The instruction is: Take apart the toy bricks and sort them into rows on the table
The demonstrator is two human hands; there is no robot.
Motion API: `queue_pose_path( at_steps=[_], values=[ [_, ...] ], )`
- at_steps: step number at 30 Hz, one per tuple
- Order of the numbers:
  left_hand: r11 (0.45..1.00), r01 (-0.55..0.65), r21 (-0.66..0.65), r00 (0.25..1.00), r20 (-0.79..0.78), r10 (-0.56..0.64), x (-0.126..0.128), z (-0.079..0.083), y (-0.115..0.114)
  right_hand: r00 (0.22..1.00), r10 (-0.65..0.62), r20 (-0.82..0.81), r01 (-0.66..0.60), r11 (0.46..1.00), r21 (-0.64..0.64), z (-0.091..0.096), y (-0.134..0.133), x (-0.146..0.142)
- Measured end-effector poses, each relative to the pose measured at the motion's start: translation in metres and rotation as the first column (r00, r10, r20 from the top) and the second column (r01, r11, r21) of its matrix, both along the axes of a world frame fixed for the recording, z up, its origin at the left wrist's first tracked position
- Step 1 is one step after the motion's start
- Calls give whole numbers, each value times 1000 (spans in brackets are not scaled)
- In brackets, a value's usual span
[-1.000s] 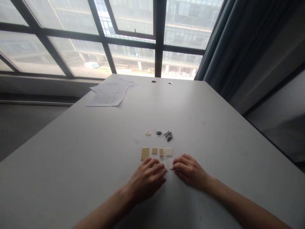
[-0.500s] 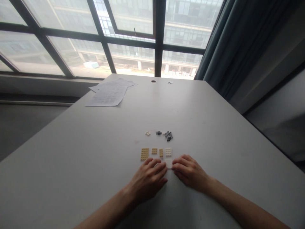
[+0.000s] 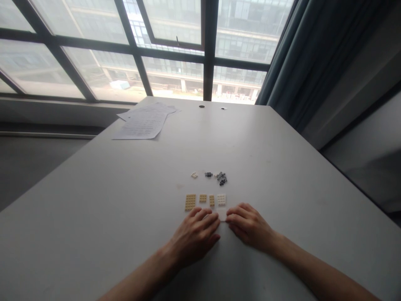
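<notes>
Head view: two bare hands rest on a grey table [image 3: 94,188], towards its near edge. Their fingertips meet at a small white plate [image 3: 222,215] lying flat between them. The left hand [image 3: 194,236] holds its fingers together and bent, with the tips at the plate's left side. The right hand [image 3: 249,225] curls its fingers at the right side, seemingly steadying it from both sides. Whether either hand grips it, I cannot tell. Just beyond lie a row of tan plates [image 3: 190,202] and a second white plate [image 3: 221,199], apparently sorted by kind. Dark bits [image 3: 222,178] sit farther off, and papers [image 3: 142,123] lie by the far left corner.
</notes>
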State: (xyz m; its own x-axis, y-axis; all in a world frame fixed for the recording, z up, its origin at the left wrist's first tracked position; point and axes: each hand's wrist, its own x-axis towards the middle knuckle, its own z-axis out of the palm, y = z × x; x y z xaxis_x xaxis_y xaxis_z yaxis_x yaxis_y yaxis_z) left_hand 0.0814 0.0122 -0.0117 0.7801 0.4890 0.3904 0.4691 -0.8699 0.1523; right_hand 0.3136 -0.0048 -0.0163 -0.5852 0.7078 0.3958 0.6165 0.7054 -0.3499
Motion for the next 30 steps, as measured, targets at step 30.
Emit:
queue_pose_path(
  at_steps=[30],
  values=[
    [874,-458,-163,689,556,465,-49,3,45,960,-167,225,163,986,37,17,126,-17]
  ],
)
